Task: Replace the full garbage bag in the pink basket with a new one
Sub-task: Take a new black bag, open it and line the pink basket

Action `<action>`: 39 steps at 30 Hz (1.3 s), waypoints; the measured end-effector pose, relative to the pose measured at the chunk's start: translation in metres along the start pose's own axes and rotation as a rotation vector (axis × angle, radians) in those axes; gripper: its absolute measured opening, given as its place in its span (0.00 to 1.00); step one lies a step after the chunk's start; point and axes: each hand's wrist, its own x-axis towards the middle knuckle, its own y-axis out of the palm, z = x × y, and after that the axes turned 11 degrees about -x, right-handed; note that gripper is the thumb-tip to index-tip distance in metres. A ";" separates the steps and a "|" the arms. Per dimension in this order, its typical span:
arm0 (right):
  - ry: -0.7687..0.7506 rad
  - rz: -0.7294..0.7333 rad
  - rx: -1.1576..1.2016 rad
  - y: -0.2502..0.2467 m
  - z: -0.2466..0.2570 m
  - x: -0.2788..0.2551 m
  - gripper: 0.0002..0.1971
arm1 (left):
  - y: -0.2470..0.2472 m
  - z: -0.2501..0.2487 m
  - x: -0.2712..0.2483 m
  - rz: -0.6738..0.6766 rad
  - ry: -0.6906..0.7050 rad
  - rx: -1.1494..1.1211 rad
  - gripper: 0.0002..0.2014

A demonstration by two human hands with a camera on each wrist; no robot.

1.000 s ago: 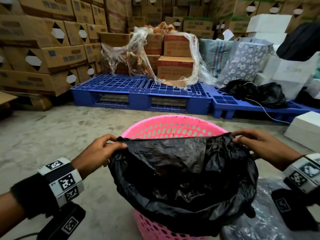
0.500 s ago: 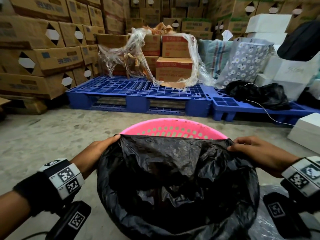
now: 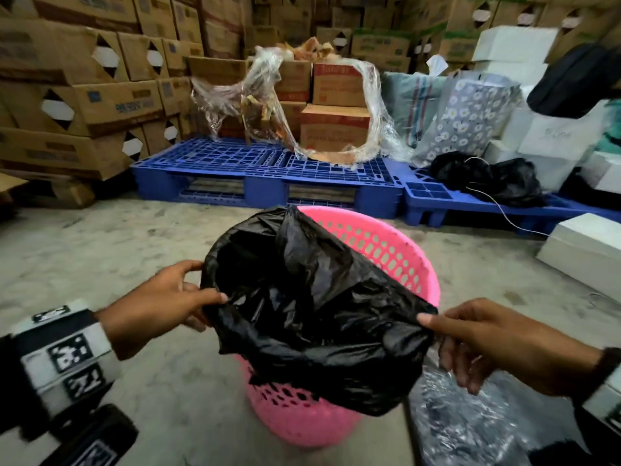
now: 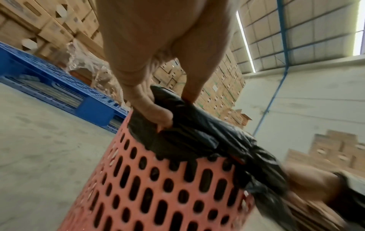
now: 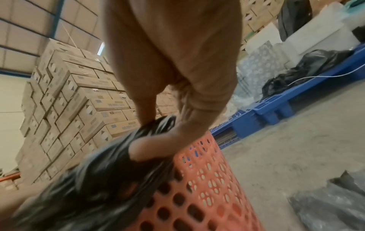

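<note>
The pink perforated basket (image 3: 408, 260) stands on the concrete floor in front of me. A black garbage bag (image 3: 312, 311) lies in it, its mouth draped over the left and near rim, while the far right rim is bare. My left hand (image 3: 211, 282) pinches the bag's edge at the left. My right hand (image 3: 428, 327) pinches the edge at the near right. The left wrist view shows the left hand (image 4: 173, 114) gripping the bag (image 4: 207, 137) above the basket (image 4: 158, 187). In the right wrist view the right hand (image 5: 154, 134) holds the blurred bag (image 5: 88, 179) beside the basket (image 5: 207, 179).
Blue pallets (image 3: 268, 169) lie just behind the basket, carrying boxes in torn clear wrap and a black bag (image 3: 487, 176). Cardboard boxes (image 3: 84, 105) are stacked at the left and back. A white box (image 3: 588, 250) sits at the right. A shiny plastic bag (image 3: 470, 425) lies at the lower right.
The bag's edge has gone from stretched across the basket's near side to hooked over the left rim. Both hands have come nearer to me, the right one lower.
</note>
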 end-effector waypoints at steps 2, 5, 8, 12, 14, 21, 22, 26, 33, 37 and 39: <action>-0.070 -0.073 -0.186 -0.008 -0.002 0.001 0.21 | -0.005 -0.004 0.018 -0.034 0.032 -0.014 0.22; -0.369 -0.369 -0.637 -0.030 -0.004 0.013 0.19 | -0.020 -0.011 0.045 -0.078 0.075 0.261 0.21; -0.508 -0.300 -0.862 -0.039 -0.009 0.032 0.23 | -0.021 -0.023 0.040 -0.220 0.376 0.718 0.24; -0.638 -0.300 -1.017 -0.030 -0.001 0.048 0.18 | 0.012 -0.029 -0.016 0.269 0.707 0.689 0.29; -0.671 -0.295 -1.061 -0.025 0.005 0.044 0.15 | 0.019 -0.016 -0.022 0.406 0.753 0.872 0.28; -0.861 -0.185 -0.897 0.030 0.017 -0.001 0.14 | -0.036 -0.015 0.011 0.392 0.902 1.308 0.16; -0.893 -0.146 -0.886 0.040 0.020 -0.005 0.17 | -0.046 -0.015 0.020 0.374 0.899 1.370 0.14; -0.842 -0.078 -0.970 0.038 0.025 -0.004 0.17 | -0.057 -0.024 0.047 0.252 0.750 1.513 0.28; -0.812 -0.177 -1.149 0.015 0.014 -0.002 0.21 | -0.027 -0.026 -0.001 0.178 0.768 0.727 0.25; -0.817 -0.194 -1.143 0.041 0.027 -0.001 0.24 | -0.013 -0.010 -0.005 0.214 0.644 0.929 0.29; -0.827 -0.159 -1.093 0.052 0.036 0.001 0.26 | -0.015 -0.005 0.002 0.144 0.601 0.958 0.24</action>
